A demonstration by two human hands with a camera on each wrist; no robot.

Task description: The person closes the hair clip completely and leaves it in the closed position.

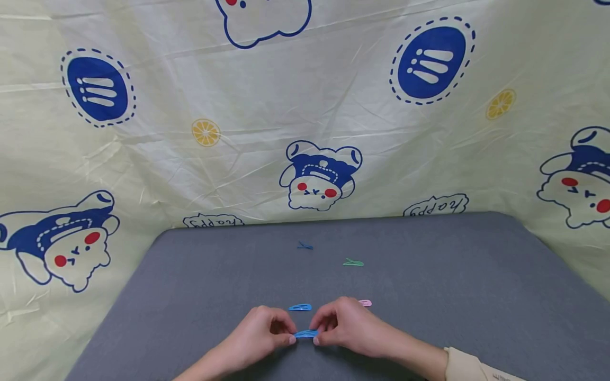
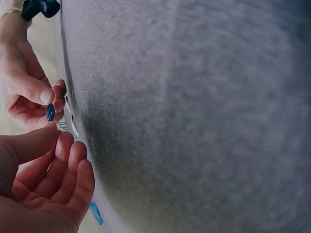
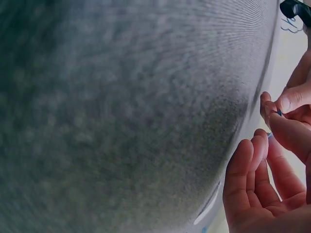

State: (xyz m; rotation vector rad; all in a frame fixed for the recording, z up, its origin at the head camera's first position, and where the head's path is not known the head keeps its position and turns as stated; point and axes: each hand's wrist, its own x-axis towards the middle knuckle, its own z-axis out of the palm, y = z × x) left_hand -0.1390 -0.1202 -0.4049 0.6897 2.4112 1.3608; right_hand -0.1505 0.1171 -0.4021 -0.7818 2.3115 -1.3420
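Observation:
A blue snap hair clip point(image 1: 306, 334) is pinched at its left end by my left hand point(image 1: 267, 333) and at its right end by my right hand point(image 1: 350, 328). Thumb and fingertips of each hand meet on the clip, which spans the short gap between them. In the left wrist view the same hair clip point(image 2: 50, 112) shows between the two thumbs. Just beyond my hands, another blue hair clip point(image 1: 300, 307) lies on the grey table point(image 1: 200, 286). Behind my right hand a pink hair clip point(image 1: 365, 303) is partly hidden.
Farther back on the table lie a green hair clip point(image 1: 353, 262) and a dark blue hair clip point(image 1: 305, 245), both with their parts spread apart. A pale curtain point(image 1: 162, 174) with printed cartoon figures hangs behind the table's far edge.

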